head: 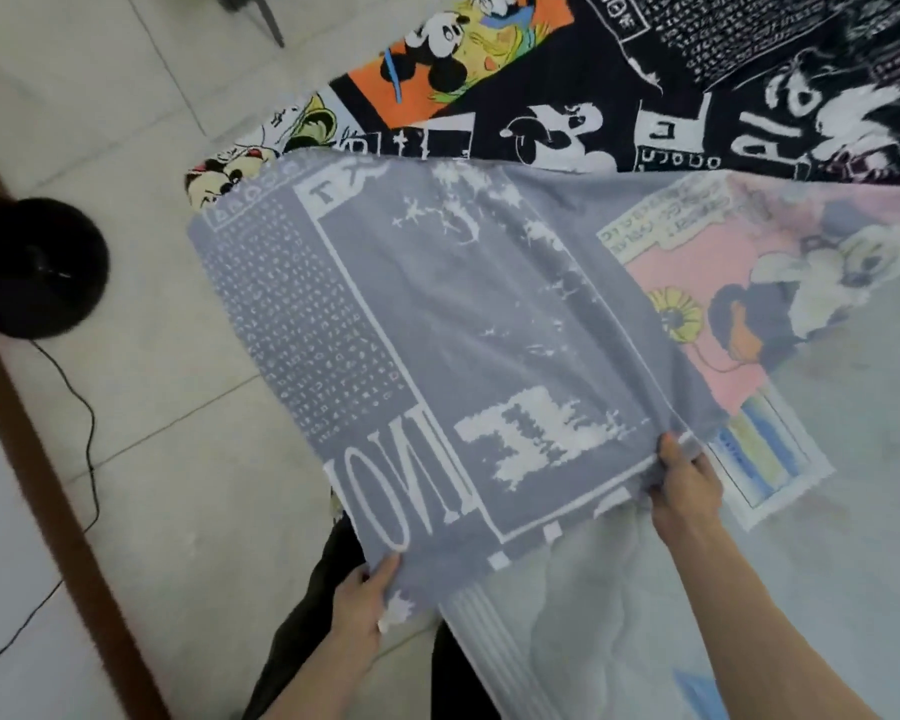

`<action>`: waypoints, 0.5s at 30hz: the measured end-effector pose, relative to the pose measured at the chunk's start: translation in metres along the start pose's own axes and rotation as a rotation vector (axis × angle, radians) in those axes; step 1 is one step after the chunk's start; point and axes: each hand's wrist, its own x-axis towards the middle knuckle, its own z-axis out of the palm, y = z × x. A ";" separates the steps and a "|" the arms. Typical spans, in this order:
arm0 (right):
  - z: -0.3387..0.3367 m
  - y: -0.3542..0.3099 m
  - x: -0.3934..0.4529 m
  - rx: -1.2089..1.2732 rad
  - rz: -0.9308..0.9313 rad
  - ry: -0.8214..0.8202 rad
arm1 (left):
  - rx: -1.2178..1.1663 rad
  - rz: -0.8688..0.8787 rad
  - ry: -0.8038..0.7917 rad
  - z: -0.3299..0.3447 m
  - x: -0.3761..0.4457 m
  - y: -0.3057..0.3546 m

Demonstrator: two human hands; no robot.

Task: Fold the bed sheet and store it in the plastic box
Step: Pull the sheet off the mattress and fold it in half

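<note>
We are in the folding step, with one edge of the bed sheet [437, 314] raised off the floor and the fold not yet laid down. Nearest to us, our left hand [359, 600] pinches the sheet's near corner, fingers curled round the cloth, and our right hand [684, 485] grips the same edge a little farther along; the hands are well apart with the edge stretched between them. From the hands the sheet runs away from us, showing its pale grey-blue reverse side, and beyond that lifted flap the rest of the sheet lies spread on the tiled floor [152, 433] with its black, orange and cartoon print facing up. Left of the sheet stands a round black base [37, 267] with a cable [87, 433] trailing from it. We judge that the next move calls for carrying the held edge across to meet the far edge, keeping the corners aligned. The plastic box is nowhere in view.
</note>
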 end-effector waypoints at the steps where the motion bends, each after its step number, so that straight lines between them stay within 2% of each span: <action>1: -0.006 0.002 0.004 -0.045 0.025 0.014 | -0.020 0.012 0.009 0.003 -0.001 -0.008; 7: -0.029 0.015 0.022 -0.099 -0.012 -0.031 | -0.060 0.142 0.083 0.025 0.007 -0.045; 15: -0.060 0.026 0.008 -0.275 -0.057 0.161 | -0.005 0.078 0.087 0.028 0.006 -0.087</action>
